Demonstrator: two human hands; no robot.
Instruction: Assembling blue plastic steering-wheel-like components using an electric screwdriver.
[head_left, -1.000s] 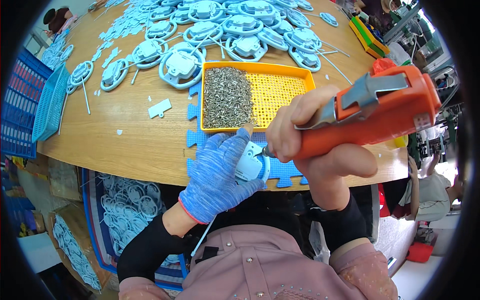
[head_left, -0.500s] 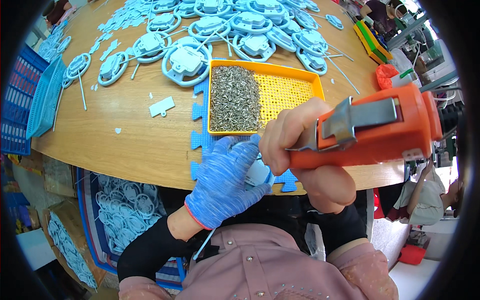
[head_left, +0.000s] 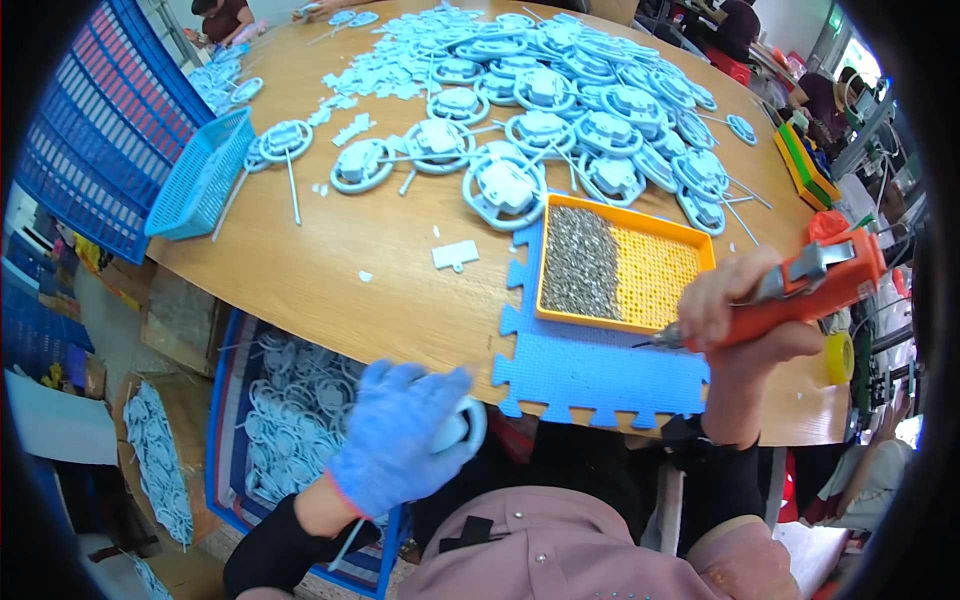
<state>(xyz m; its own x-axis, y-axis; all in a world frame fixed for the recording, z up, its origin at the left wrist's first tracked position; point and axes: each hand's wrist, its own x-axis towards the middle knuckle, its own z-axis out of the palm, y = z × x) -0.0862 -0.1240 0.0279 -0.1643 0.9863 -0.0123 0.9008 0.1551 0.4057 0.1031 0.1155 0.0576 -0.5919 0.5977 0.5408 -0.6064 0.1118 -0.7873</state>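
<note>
My left hand (head_left: 395,438), in a blue knit glove, is closed around a light blue ring-shaped plastic part (head_left: 474,428) just off the table's front edge. Its fingers cover most of that part, and a thin pale stick hangs below the hand. My bare right hand (head_left: 728,300) grips an orange electric screwdriver (head_left: 845,280), whose bit points left over the blue foam mat (head_left: 600,372). Beyond the bit stands a yellow tray (head_left: 628,325) with small metal screws (head_left: 580,262) heaped in its left half. A flat pale blue piece (head_left: 456,255) lies left of the tray.
Similar ring-shaped parts (head_left: 610,135) are piled across the wooden table's (head_left: 390,300) far side. A light blue basket (head_left: 205,180) sits at the left edge by a tall blue crate (head_left: 110,120). Below, a blue-rimmed bin (head_left: 213,440) holds more parts. Yellow tape (head_left: 840,358) lies right.
My left hand has moved left and down off the mat with the ring-shaped part. The screwdriver has moved away to the right in my right hand. The view has shifted, showing more of the left side.
</note>
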